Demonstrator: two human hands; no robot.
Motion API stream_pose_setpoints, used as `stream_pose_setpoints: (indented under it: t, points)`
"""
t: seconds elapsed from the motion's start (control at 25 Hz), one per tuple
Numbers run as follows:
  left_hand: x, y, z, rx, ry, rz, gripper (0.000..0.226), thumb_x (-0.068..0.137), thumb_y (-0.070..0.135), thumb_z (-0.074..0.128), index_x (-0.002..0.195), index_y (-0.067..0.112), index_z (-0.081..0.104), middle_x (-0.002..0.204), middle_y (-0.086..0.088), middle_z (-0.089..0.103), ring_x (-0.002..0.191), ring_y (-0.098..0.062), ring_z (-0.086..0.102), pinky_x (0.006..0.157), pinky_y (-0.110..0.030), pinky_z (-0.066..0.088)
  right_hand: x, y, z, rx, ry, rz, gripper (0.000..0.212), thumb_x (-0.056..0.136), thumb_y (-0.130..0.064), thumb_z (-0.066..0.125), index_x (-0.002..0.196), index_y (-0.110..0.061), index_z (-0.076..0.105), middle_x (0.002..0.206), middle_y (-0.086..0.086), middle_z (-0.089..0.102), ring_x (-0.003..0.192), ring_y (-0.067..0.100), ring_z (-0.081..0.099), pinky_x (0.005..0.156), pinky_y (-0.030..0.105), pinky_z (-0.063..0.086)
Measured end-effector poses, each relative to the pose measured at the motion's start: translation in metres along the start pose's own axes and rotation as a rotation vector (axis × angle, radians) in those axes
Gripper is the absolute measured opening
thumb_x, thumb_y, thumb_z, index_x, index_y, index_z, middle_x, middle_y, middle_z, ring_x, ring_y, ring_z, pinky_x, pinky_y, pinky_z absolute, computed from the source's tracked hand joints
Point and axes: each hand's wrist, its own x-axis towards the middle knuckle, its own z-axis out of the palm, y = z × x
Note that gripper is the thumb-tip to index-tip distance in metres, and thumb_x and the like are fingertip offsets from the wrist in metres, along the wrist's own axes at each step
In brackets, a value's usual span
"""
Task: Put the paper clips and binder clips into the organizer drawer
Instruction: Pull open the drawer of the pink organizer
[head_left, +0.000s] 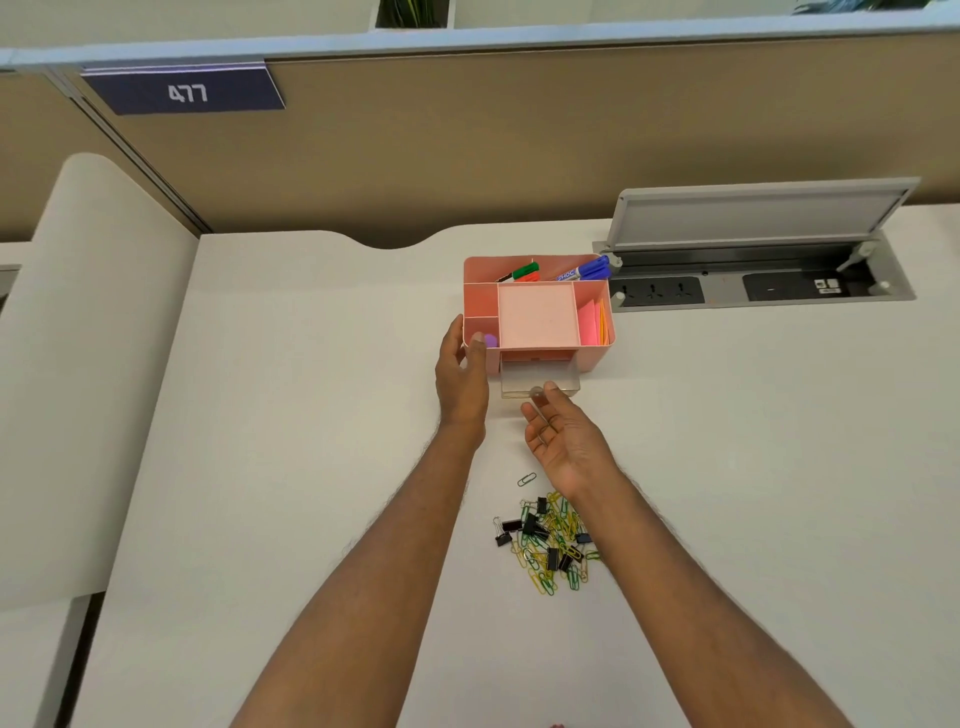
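Observation:
A pink desk organizer stands on the white desk. Its clear drawer is pulled out at the front and looks empty. My left hand grips the organizer's front left corner. My right hand is palm up, thumb and fingers at the drawer's small clear knob. A pile of black binder clips and green and yellow paper clips lies on the desk closer to me, between my forearms. One silver paper clip lies apart from the pile.
The organizer's upper compartments hold markers, sticky notes and a purple eraser. An open power socket box sits in the desk at the right. A beige partition runs behind.

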Motion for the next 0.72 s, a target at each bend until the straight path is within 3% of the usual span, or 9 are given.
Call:
stream_pose_setpoints:
  t: [0.36,0.52,0.64,0.72]
  points:
    - [0.001,-0.004,-0.001,0.028,-0.011,0.006,0.048,0.101,0.054,0.049,0.148,0.041,0.043,0.148,0.008,0.053,0.136,-0.019,0.051,0.105,-0.046,0.053,0.002,0.0,-0.004,-0.016,-0.021,0.009,0.029,0.093,-0.025,0.073,0.118,-0.013,0.066,0.104,0.0,0.074,0.099,0.015,0.069,0.068,0.023,0.055]
    - [-0.003,0.003,-0.006,0.03,-0.037,-0.048,0.054,0.101,0.055,0.049,0.151,0.037,0.038,0.154,0.004,0.047,0.139,-0.021,0.048,0.109,-0.048,0.049,-0.005,-0.007,-0.01,-0.086,0.0,-0.008,0.042,0.089,-0.028,0.077,0.126,-0.013,0.065,0.107,0.0,0.071,0.106,0.018,0.067,0.076,0.027,0.054]
    - [-0.021,0.008,-0.017,0.075,-0.046,-0.078,0.059,0.104,0.054,0.042,0.157,0.031,0.027,0.161,0.001,0.035,0.145,-0.02,0.038,0.114,-0.039,0.038,-0.019,-0.013,-0.034,-0.33,0.049,-0.105,0.039,0.09,-0.029,0.077,0.124,-0.016,0.063,0.114,0.003,0.069,0.103,0.018,0.066,0.082,0.031,0.054]
    - [-0.044,0.002,-0.03,0.173,-0.025,-0.029,0.054,0.106,0.046,0.043,0.155,0.025,0.033,0.158,0.001,0.039,0.141,-0.016,0.041,0.112,-0.032,0.036,-0.03,-0.014,-0.059,-0.613,0.099,-0.241,0.03,0.094,-0.027,0.071,0.121,-0.02,0.062,0.12,0.004,0.067,0.103,0.018,0.067,0.086,0.034,0.055]
